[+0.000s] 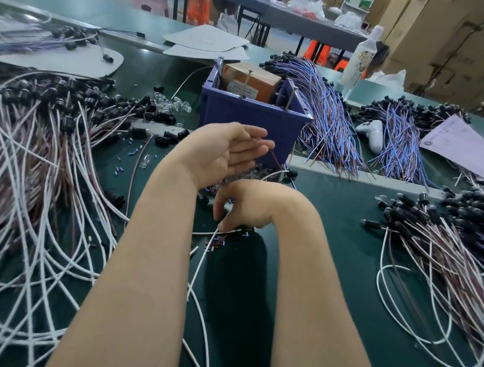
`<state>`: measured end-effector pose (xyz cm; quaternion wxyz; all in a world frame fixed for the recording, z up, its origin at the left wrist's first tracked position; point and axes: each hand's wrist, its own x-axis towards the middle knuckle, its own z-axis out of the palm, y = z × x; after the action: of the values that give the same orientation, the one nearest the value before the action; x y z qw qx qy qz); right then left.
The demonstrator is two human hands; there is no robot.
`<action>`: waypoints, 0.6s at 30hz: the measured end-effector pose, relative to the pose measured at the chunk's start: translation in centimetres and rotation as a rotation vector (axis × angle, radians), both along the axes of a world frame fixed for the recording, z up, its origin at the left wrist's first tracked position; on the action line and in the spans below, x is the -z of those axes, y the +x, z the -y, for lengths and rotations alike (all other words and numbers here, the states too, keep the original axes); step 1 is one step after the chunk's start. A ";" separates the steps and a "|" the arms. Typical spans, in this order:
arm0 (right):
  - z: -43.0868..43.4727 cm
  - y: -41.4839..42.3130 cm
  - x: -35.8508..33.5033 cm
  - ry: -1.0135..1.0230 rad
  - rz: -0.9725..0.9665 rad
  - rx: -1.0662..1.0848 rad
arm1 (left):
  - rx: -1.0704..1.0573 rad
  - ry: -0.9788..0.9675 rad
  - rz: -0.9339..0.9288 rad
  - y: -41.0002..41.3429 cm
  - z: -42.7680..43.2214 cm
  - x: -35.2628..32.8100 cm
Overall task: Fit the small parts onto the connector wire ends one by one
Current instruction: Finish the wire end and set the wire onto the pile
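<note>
Our left hand (pixel 226 152) is raised above the middle of the dark green worktop (pixel 331 251), palm turned towards us and fingers nearly straight. A thin brown wire (pixel 276 157) runs past its fingertips, and we cannot tell whether it is nipped between them or only lies against them. Our right hand (pixel 244 204) is lower and nearer, knuckles up and fingers curled down, so that the tips meet the worktop at the edge of a scatter of tiny blue and red sleeve parts (pixel 218 243). Whether a part is already pinched we cannot tell, since the fingers hide it.

We judge this to be the pick-up step, taking one small part before threading it onto a wire end. The next move calls for a fine pinch on a single part, then bringing it to the bare tip of the wire and lining the two up closely.

A long white insulated wire (pixel 200 265) starts just beside the right fingertips and trails towards us between our forearms. On the left a big heap of white and brown wires with black connector caps (pixel 46 149) is spread out, and a similar heap (pixel 451 239) lies on the right. Beyond the hands stands a blue plastic bin (pixel 250 119), with bundles of blue-purple wires (pixel 330 118) behind it.
</note>
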<state>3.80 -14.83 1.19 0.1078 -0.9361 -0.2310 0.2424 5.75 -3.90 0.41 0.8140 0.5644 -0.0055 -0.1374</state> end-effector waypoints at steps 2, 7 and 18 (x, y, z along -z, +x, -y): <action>0.0 0.0 -0.1 -0.012 0.004 -0.010 | 0.002 -0.152 0.005 0.0 -0.1 -0.2; -0.2 -0.3 -0.4 -0.015 -0.021 -0.017 | -0.001 -0.562 0.002 -0.4 -0.3 -0.4; -0.3 -0.2 0.3 0.092 -0.010 0.029 | -0.009 -0.793 0.051 -0.3 -0.3 -0.6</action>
<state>3.56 -14.54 0.90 0.1557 -0.9321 -0.2277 0.2347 5.40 -3.65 1.04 0.9690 0.2094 -0.0758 -0.1069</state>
